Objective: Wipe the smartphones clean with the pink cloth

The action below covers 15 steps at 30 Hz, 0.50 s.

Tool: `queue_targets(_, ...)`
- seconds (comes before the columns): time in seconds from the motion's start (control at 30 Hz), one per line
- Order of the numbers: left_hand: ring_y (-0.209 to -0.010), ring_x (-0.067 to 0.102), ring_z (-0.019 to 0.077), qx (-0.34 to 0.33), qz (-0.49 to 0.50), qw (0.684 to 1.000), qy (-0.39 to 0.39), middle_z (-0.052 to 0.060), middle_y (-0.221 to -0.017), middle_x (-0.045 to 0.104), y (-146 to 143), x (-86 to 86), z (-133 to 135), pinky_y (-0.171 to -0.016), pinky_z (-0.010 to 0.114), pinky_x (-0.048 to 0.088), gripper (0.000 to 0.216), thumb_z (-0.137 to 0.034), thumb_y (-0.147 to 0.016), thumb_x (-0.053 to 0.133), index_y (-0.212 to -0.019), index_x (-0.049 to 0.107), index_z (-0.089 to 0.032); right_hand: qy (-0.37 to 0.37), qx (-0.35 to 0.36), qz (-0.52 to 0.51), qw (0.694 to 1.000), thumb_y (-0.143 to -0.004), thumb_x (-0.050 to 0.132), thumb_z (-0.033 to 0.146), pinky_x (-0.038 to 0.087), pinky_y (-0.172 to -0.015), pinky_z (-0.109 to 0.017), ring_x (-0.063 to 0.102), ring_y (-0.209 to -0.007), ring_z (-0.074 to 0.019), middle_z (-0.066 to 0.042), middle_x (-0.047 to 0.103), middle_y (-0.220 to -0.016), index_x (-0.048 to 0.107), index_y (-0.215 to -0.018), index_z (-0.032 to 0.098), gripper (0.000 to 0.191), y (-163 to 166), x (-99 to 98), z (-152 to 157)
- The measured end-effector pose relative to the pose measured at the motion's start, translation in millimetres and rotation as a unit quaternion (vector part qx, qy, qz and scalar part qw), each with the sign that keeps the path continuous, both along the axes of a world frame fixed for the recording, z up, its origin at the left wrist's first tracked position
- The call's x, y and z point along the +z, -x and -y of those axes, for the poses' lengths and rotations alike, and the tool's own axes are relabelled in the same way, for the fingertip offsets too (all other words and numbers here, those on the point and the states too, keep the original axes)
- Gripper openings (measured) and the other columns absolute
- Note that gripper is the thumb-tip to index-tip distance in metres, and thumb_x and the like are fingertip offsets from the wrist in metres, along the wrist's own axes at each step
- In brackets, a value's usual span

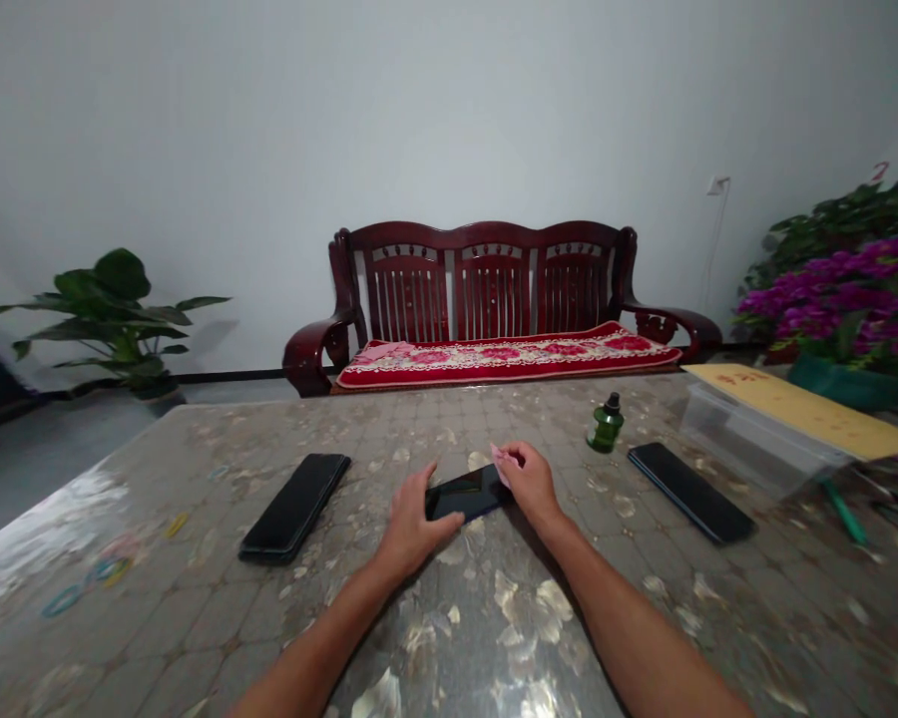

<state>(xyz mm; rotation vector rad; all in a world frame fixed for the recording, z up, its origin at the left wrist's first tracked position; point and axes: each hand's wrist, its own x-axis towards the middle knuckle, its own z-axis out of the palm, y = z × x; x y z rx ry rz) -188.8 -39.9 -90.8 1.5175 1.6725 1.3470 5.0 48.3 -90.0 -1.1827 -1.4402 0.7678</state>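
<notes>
A black phone [465, 493] lies flat at the middle of the patterned table [449, 638]. My left hand [409, 523] rests on its left end, thumb along the near edge and fingers over the far edge. My right hand [524, 477] sits at the phone's right end, fingers curled in a pinch on a small pale pinkish thing [498, 458] that I cannot name. A second black phone [296, 505] lies to the left, a third black phone [690, 490] to the right. A small green bottle [606, 424] with a black cap stands just beyond my right hand.
A clear plastic box [755, 439] with a yellow envelope [800, 407] on top sits at the right. Green pen [842, 511] lies beside it. Coloured rubber bands [105, 573] lie at the left edge. Behind the table: a wooden bench [494, 299], a leafy plant [116, 319], purple flowers [845, 299].
</notes>
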Motion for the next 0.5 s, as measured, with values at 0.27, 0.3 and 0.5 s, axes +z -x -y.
queue_targets(0.27, -0.124, 0.050, 0.0419, -0.012, -0.046, 0.999, 0.009, 0.011, -0.119, 0.068, 26.7, 0.2, 13.9, -0.115, 0.054, 0.022, 0.079, -0.019, -0.041, 0.087, -0.117, 0.069, -0.025, -0.059, 0.058, 0.364, 0.928, -0.089, 0.054, 0.020, 0.035, -0.067, -0.025, 0.057, -0.078, -0.0158, -0.003, 0.063, -0.085, 0.069, -0.081, 0.022, 0.016, -17.1, 25.7, 9.0)
queue_targets(0.3, -0.120, 0.053, 0.0406, -0.012, -0.039, 0.999, 0.003, 0.010, -0.115, 0.069, 26.7, -0.1, 13.4, -0.114, 0.053, 0.024, 0.078, -0.020, -0.040, 0.087, -0.116, 0.070, -0.025, -0.062, 0.054, 0.394, 0.915, -0.090, 0.054, 0.019, 0.035, -0.068, -0.025, 0.057, -0.079, -0.0161, -0.003, 0.063, -0.087, 0.069, -0.082, 0.022, 0.017, -15.9, 26.8, 10.1)
queue_targets(0.5, -0.114, 0.056, 0.0385, -0.004, -0.038, 0.999, -0.009, 0.008, -0.113, 0.070, 25.4, -2.8, 13.9, -0.112, 0.053, 0.028, 0.075, -0.019, -0.042, 0.084, -0.116, 0.070, -0.027, -0.080, 0.024, 0.507, 0.858, -0.094, 0.051, 0.019, 0.035, -0.070, -0.029, 0.058, -0.084, -0.0195, -0.006, 0.066, -0.092, 0.070, -0.084, 0.022, 0.021, -3.8, 32.6, 14.3)
